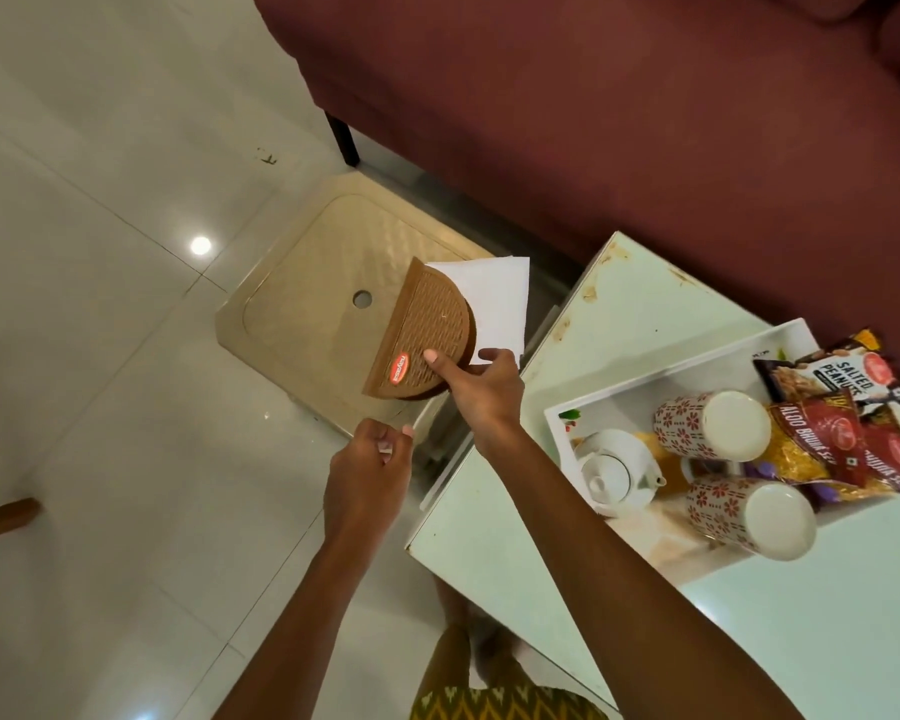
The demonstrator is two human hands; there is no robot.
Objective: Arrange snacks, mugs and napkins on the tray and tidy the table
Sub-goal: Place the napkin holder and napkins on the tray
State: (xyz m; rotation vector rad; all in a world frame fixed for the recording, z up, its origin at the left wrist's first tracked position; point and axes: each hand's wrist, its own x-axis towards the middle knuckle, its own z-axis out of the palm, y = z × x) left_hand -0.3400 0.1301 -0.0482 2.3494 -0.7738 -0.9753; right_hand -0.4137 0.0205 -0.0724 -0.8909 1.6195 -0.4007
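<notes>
My right hand [481,389] grips a brown half-round napkin holder [422,332] in the air, left of the table, thumb pressed on its woven face. White napkins [494,298] stick out of the holder's far side. My left hand [370,475] hovers just below with fingers curled, pinching a small white scrap. On the table, the white tray [640,381] holds a white teapot [614,467], two patterned mugs [713,426] [752,511] lying on their sides, and snack packets [853,444] at its right end.
A beige plastic stool [307,288] stands on the tiled floor below the holder. A maroon sofa [619,106] runs along the far side. The pale table top [645,304] has a worn corner near the sofa.
</notes>
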